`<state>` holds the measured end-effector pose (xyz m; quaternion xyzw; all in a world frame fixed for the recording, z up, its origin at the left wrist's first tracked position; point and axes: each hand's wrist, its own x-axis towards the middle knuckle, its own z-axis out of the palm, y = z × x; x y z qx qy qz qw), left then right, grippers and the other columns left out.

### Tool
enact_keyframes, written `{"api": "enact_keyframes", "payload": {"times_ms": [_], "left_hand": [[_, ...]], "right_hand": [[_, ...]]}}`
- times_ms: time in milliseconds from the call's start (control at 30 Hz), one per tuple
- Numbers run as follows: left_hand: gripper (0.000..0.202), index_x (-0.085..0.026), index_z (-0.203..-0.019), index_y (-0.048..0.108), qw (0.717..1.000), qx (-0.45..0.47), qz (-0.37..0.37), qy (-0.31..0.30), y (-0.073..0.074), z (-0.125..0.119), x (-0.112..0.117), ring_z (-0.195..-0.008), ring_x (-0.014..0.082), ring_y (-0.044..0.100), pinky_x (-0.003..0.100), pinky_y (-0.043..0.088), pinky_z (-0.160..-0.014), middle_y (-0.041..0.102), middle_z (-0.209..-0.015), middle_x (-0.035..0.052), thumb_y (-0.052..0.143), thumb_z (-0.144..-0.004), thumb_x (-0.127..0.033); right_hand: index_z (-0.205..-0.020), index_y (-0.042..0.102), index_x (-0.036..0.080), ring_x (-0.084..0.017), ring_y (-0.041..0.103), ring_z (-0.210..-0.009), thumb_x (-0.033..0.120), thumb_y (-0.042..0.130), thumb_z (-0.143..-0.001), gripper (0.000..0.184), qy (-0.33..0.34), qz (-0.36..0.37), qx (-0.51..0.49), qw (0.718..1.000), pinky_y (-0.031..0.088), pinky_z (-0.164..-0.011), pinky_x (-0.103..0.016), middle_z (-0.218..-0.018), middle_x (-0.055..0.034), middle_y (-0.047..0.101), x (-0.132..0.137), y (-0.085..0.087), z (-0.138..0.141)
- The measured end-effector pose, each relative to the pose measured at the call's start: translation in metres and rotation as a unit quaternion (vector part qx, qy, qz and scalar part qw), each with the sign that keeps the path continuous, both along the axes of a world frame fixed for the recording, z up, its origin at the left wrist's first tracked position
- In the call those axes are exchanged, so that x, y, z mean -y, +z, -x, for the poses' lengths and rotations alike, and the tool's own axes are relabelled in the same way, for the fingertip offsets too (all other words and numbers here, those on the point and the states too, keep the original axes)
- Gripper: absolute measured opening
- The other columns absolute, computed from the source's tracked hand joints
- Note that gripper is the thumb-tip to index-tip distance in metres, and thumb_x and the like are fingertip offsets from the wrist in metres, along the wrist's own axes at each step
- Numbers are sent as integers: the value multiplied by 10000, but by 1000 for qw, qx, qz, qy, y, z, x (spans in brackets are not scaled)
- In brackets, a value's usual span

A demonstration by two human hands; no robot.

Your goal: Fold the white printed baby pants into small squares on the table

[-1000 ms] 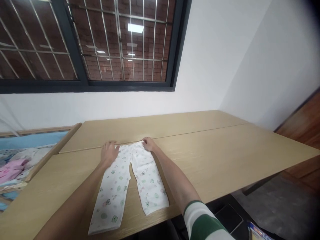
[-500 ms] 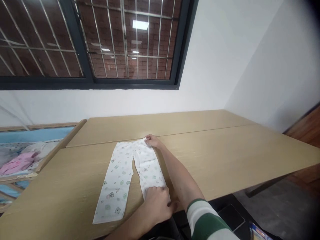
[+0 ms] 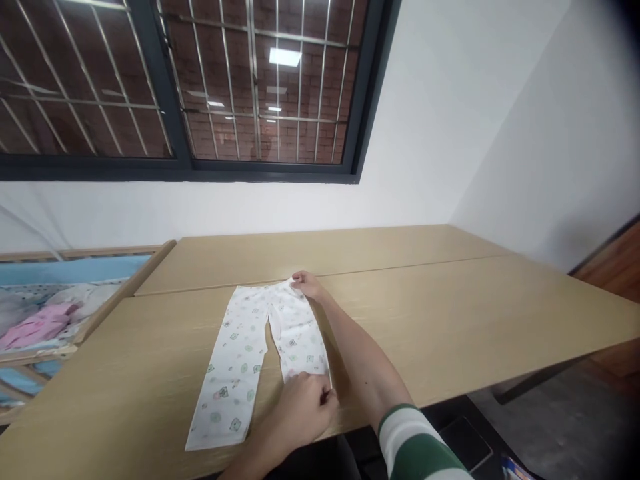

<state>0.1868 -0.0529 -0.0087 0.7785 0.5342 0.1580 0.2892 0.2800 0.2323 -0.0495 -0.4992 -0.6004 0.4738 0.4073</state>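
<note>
left hand [image 3: 306,408]: curled over one leg's lower end, cannot tell whether it grips | pants [image 3: 230,373]: spread on table [image 3: 450,327], legs nearward | right hand [image 3: 307,285]: pinching waist corner | crib [image 3: 103,313]: beside table's left end, pink cloth [image 3: 43,325] inside | window [image 3: 165,87]: far wall [image 3: 425,133]

The right arm [image 3: 367,360] reaches far forward and slants inward, its forearm bare and the hand [image 3: 303,283] at its end low, thumb and fingers pinched together. The left arm [image 3: 257,450] comes up from the bottom edge, bent closer to the body; its hand [image 3: 307,408] shows its back, fingers curled under, thumb tucked in, fingertips hidden.
</note>
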Motion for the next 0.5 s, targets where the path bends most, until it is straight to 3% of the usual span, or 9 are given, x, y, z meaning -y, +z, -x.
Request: {"api": "enact_keyframes", "payload": {"times_ms": [67, 200, 367, 500], "left_hand": [[295, -203, -656, 590, 995, 93, 16, 28, 2, 14, 6, -614, 156, 570, 280, 344, -602, 622, -620, 14, 459, -912, -268], [405, -205, -663, 530, 960, 264, 68, 70, 4, 52, 26, -613, 142, 529, 251, 372, -595, 551, -611, -6, 441, -978, -443], [542, -192, -684, 586, 931, 321, 105, 137, -13, 111, 53, -599, 135, 521, 239, 407, -583, 583, -643, 6, 479, -951, -652], [563, -191, -708, 620, 913, 340, 114, 193, -34, 152, 67, -575, 133, 524, 228, 413, -544, 584, -639, 3, 543, -896, -716]], "right_hand": [[-988, 612, 181, -135, 603, -613, 184, 801, -741, 312, -11, 6, -14, 1000, 493, -596, -240, -690, 36, 597, 1, 5, 5], [-1052, 583, 174, -151, 647, -650, 217, 747, -801, 303, -22, 2, -34, 999, 521, -607, -259, -765, -4, 642, 0, 19, 29], [-1041, 590, 178, -112, 578, -581, 237, 727, -801, 283, -14, -34, -13, 999, 474, -572, -219, -698, 47, 590, 0, 33, 86], [-1042, 589, 200, -103, 552, -575, 189, 694, -791, 271, -7, -62, 37, 997, 435, -572, -208, -696, 71, 574, 7, 29, 136]]}}
